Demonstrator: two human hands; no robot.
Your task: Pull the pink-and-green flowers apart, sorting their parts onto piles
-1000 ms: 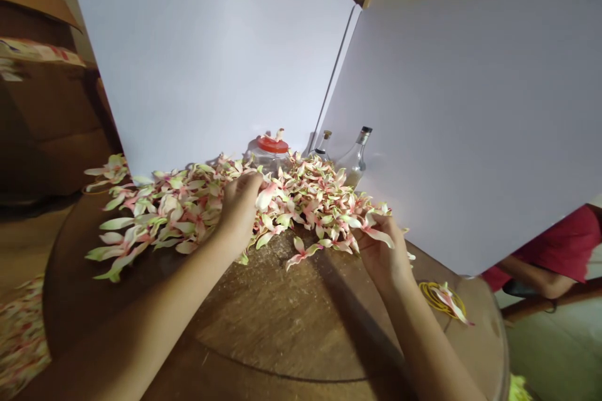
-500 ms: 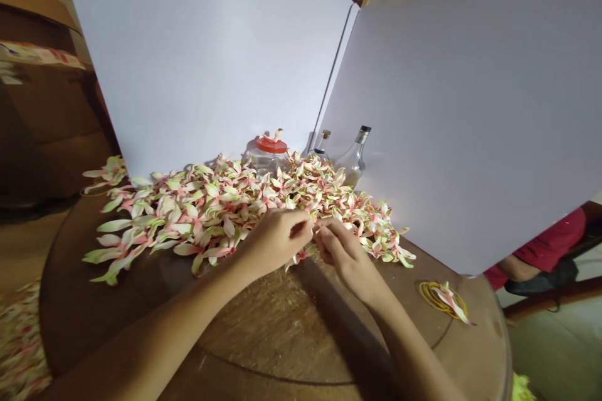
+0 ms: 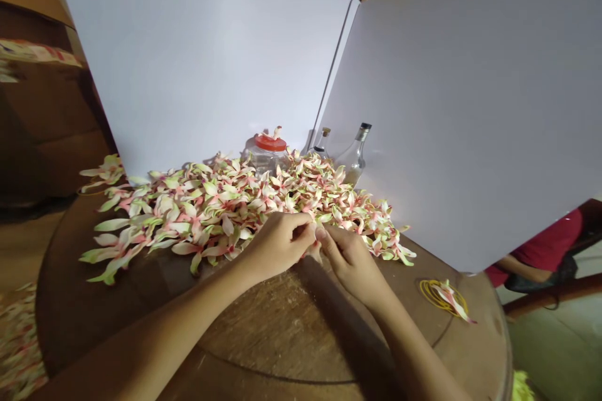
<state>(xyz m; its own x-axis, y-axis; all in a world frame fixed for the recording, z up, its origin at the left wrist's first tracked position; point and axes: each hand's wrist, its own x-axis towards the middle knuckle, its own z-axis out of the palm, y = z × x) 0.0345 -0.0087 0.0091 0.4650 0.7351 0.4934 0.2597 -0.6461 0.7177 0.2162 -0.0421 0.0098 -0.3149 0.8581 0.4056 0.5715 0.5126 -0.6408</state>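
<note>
I see the round surface (image 3: 268, 344) carrying the flower pile (image 3: 207, 210) along its far side. At its near edge, my left hand (image 3: 281, 244) and right hand (image 3: 352, 258) are curled, fingertips meeting; I can't tell whether they pinch anything. Sweeping low could scatter flowers; squeezing hard could bruise petals.

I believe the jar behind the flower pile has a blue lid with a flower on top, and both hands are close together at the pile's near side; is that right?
Not quite: the head view shows that the lid is red, not blue. The flower is on top, and the left hand and right hand are as you describe.
</note>
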